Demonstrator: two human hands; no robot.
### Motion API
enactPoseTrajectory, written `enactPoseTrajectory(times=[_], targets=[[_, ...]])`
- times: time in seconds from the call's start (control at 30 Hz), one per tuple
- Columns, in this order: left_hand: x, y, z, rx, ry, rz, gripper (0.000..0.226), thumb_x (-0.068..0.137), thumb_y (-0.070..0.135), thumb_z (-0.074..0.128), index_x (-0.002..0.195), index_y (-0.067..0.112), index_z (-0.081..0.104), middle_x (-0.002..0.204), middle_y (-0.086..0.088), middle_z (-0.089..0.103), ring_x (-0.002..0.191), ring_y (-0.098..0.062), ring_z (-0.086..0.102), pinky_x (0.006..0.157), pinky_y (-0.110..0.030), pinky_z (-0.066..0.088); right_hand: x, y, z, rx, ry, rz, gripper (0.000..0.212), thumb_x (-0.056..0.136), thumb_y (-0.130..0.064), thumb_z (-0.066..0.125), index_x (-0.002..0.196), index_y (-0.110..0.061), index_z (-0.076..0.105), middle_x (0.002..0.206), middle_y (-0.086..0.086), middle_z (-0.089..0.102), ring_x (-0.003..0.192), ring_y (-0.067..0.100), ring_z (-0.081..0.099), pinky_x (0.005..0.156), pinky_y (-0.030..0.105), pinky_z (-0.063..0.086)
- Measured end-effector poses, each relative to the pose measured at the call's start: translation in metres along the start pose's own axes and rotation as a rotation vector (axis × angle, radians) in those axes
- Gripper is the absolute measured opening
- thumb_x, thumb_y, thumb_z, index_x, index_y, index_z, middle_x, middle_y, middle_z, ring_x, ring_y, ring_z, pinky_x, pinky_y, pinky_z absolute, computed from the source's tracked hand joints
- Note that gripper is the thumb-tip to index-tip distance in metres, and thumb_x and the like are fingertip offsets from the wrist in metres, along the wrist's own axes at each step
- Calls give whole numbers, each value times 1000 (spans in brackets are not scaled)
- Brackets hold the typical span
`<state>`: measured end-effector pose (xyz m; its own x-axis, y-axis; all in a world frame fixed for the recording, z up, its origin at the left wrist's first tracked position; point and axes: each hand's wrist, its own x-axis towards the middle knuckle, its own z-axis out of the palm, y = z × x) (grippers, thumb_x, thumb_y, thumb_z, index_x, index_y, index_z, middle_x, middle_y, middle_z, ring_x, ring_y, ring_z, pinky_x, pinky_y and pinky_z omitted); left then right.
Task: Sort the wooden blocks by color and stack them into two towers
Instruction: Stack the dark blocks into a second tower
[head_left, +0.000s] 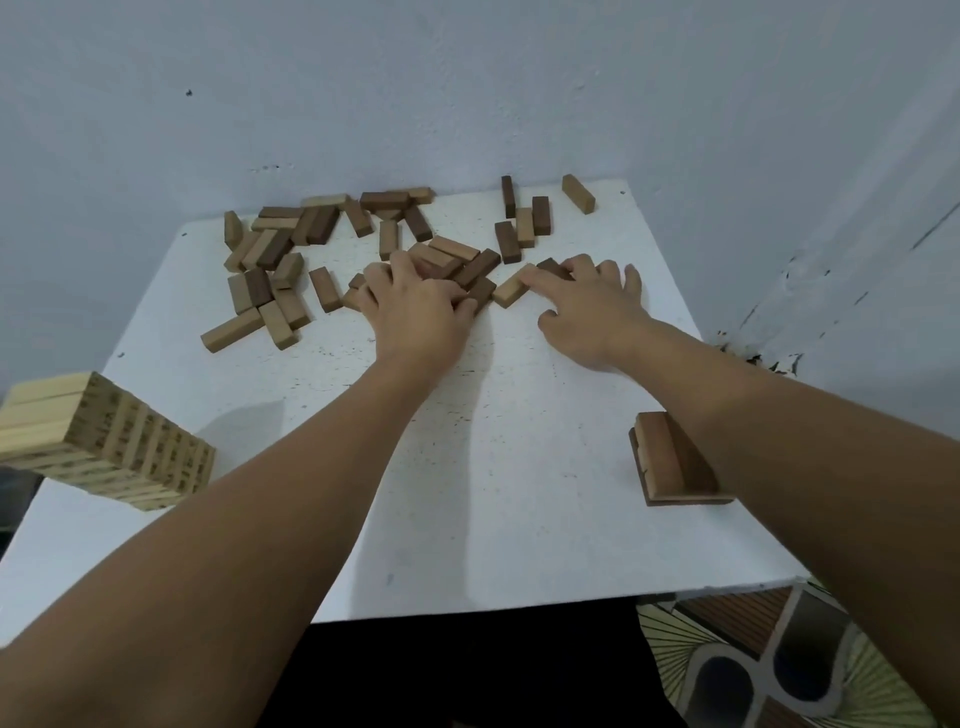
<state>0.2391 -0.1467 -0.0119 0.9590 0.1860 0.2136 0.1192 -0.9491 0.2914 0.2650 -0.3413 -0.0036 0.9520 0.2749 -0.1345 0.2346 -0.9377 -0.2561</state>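
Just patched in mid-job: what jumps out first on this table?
Both hands are in the loose blocks scattered along the far edge: the left hand curls over a mixed clump at centre, and the right hand lies spread beside it, its forefinger on a light block. A tall light tower stands at the near left edge. At near right a low dark stack shows by the right forearm.

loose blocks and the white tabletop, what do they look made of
Loose blocks: apparently wood, matte and unvarnished, in light tan and dark brown, with faint grain. White tabletop: likely painted board or foam sheet; matte, speckled, scuffed, so the base material stays unclear.
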Motion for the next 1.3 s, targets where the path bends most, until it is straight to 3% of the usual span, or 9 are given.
enactPoseTrajectory(times=[0.3, 0.47, 0.7, 0.83, 0.93, 1.03, 1.17, 1.3], targets=[[-60, -22, -20, 19, -40, -19, 34, 99, 61, 56, 109, 38, 80, 134, 3, 43, 128, -29, 28, 109, -44, 19, -54, -31, 4, 24, -33, -86, 56, 97, -17, 42, 137, -56, 46, 150, 0, 41, 143, 30, 28, 122, 61, -9], [-106, -37, -35, -46, -78, -61, 33, 97, 60, 60, 106, 35, 80, 131, 3, 46, 128, -28, 29, 106, -40, 21, -93, -60, 16, 84, -60, -137, 47, 101, -22, 39, 130, -56, 54, 146, -3, 44, 140, 28, 30, 122, 58, -9], [-162, -66, -38, -203, -16, -65, 25, 90, 57, 71, 96, 33, 77, 127, 5, 47, 126, -25, 29, 96, -31, 18, -140, -83, 46, 201, 9, -159, 41, 99, -29, 49, 132, -53, 55, 123, -9, 42, 126, 23, 37, 118, 47, 14], [-177, -82, -31, -290, -44, -31, 44, 86, 71, 64, 113, 36, 67, 120, 8, 45, 125, -22, 31, 101, -30, 24, -154, -82, 63, 314, 78, -134, 53, 98, -36, 54, 147, -51, 42, 135, -7, 48, 127, 23, 36, 112, 41, 21], [-181, -84, -27, -299, -64, 19, 58, 84, 79, 58, 124, 37, 63, 122, 8, 51, 125, -21, 35, 100, -29, 26, -160, -75, 73, 458, 168, -105, 52, 99, -32, 56, 149, -40, 47, 134, -11, 56, 127, 22, 41, 115, 42, 26], [-184, -80, -29, -270, -75, 41, 61, 84, 74, 64, 132, 37, 60, 125, 8, 52, 123, -19, 32, 104, -33, 30, -163, -75, 81, 525, 262, -99, 40, 100, -24, 54, 139, -31, 62, 125, -10, 64, 120, 19, 47, 112, 41, 33], [-186, -79, -31, -254, -83, 29, 73, 77, 84, 60, 134, 39, 59, 125, 10, 49, 124, -17, 29, 108, -35, 29, -165, -74, 83, 631, 284, -98, 34, 100, -16, 52, 122, -29, 75, 111, -12, 72, 112, 14, 48, 104, 34, 41], [-186, -76, -32, -231, -99, 4, 76, 76, 87, 61, 137, 43, 54, 123, 14, 46, 126, -14, 26, 106, -30, 23, -170, -72, 79, 726, 209, -143, 35, 99, -13, 53, 110, -32, 80, 103, -20, 74, 110, -5, 49, 93, 14, 40]])
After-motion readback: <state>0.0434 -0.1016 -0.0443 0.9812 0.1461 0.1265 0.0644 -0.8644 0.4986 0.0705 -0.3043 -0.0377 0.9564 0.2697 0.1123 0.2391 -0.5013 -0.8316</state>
